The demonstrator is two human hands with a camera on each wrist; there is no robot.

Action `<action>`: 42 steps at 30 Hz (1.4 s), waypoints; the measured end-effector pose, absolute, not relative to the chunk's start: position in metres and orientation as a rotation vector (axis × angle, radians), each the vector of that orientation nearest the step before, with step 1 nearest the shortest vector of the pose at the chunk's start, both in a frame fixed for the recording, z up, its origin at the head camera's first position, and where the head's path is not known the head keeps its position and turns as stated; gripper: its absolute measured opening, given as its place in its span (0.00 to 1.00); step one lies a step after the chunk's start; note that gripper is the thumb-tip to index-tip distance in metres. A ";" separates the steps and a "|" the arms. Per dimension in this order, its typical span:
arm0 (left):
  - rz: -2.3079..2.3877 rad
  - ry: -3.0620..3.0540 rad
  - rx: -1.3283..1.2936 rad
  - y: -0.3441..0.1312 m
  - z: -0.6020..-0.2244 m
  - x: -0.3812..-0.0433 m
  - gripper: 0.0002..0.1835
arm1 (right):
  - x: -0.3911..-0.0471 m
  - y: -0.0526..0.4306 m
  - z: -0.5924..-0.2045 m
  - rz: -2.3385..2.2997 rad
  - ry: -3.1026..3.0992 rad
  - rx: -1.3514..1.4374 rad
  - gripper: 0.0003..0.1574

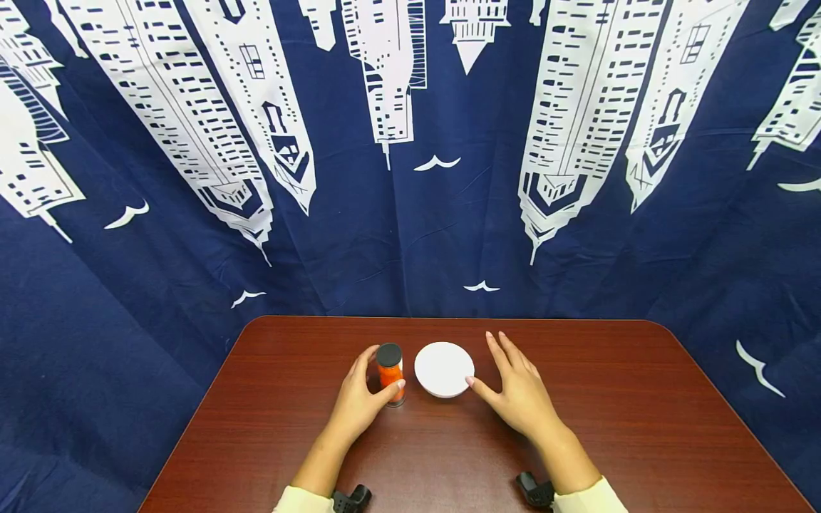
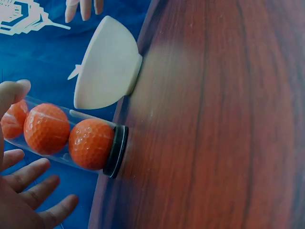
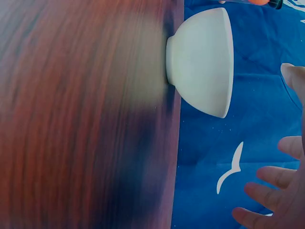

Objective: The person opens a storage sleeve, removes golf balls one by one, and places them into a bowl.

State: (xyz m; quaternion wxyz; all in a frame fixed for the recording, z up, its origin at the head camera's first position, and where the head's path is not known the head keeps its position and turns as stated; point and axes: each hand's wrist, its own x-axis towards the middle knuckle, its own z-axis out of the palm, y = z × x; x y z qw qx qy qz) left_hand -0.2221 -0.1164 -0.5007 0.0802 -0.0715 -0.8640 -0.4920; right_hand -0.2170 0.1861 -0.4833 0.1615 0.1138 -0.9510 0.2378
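A clear tube of orange golf balls (image 2: 46, 129) with dark ends stands upright on the table, left of the white bowl (image 1: 444, 368). My left hand (image 1: 359, 399) is around the tube's left side, its thumb overlapping the front in the head view and its index finger near the dark top. In the left wrist view the fingers of this hand are spread and loose beside the tube. My right hand (image 1: 521, 392) is at the right of the bowl, fingers extended and thumb tip close to the rim. The bowl (image 3: 202, 62) sits upright on its foot.
The brown wooden table (image 1: 616, 427) has rounded far corners. Behind it hangs a dark blue cloth (image 1: 359, 263) printed with white buildings and birds. Each wrist wears a small black camera, the left camera (image 1: 353, 499) and the right camera (image 1: 535, 489).
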 end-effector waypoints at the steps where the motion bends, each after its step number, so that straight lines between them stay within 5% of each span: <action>1: -1.474 -2.575 -0.217 -0.116 -0.501 -0.222 0.45 | -0.217 0.186 -0.483 0.688 -2.710 0.330 0.58; 20: -1.557 -2.497 -0.291 -0.111 -0.505 -0.224 0.29 | -0.207 0.173 -0.477 0.809 -2.671 0.425 0.49; 42: -1.462 -2.502 -0.362 -0.102 -0.499 -0.218 0.28 | -0.202 0.159 -0.474 0.870 -2.603 0.527 0.46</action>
